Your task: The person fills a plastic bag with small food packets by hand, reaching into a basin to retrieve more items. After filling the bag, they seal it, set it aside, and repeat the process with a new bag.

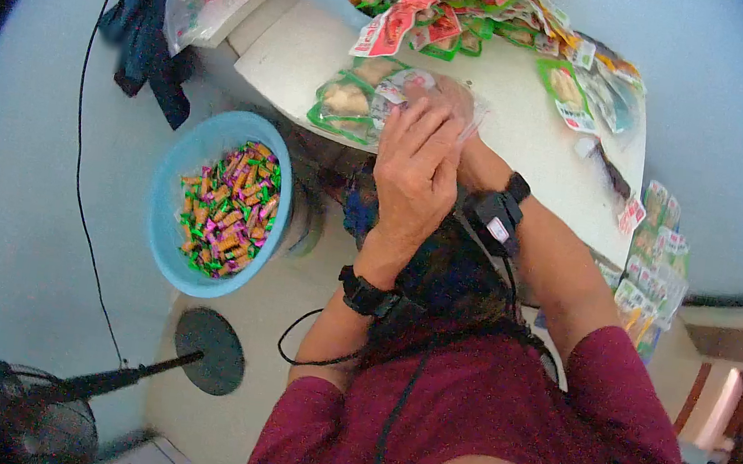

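I can't read the print on any packet. The clear, crinkly plastic bag (pixel 359 102) of green-edged snack packets lies flat at the near edge of the white table (pixel 530 131), with its long axis running left to right. The left hand (pixel 415 168) rests spread open on the bag's right end. The right hand (pixel 456 98) is mostly hidden, so I cannot tell its grip.

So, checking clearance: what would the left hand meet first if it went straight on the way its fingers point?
The clear bag of snacks: fingertips of the left hand seem to touch it already, though depth is unclear. Beyond lies the packet pile.
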The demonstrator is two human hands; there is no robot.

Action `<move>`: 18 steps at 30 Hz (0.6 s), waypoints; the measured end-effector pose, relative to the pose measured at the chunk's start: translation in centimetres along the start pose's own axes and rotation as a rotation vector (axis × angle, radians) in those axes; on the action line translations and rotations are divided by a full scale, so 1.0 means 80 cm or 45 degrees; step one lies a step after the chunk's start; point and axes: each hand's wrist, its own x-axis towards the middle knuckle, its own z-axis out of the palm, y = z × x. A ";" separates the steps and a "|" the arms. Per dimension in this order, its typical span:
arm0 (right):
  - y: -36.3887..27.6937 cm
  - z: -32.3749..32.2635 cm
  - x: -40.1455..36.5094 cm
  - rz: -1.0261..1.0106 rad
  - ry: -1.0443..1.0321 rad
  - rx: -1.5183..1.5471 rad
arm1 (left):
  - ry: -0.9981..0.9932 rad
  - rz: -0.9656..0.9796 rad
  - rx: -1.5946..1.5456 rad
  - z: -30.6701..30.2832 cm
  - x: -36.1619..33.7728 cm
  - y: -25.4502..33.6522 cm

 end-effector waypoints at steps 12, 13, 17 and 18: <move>0.034 0.026 0.000 -0.257 0.215 0.290 | 0.072 -0.018 0.094 -0.017 -0.012 0.013; 0.033 0.010 -0.015 -0.517 0.345 0.095 | 0.079 0.011 0.127 -0.021 -0.015 0.014; 0.019 -0.032 -0.064 0.387 0.057 1.701 | -0.039 0.114 0.212 -0.040 -0.047 0.007; 0.022 -0.048 -0.073 0.513 0.014 1.672 | -0.127 0.136 0.198 -0.045 -0.055 0.007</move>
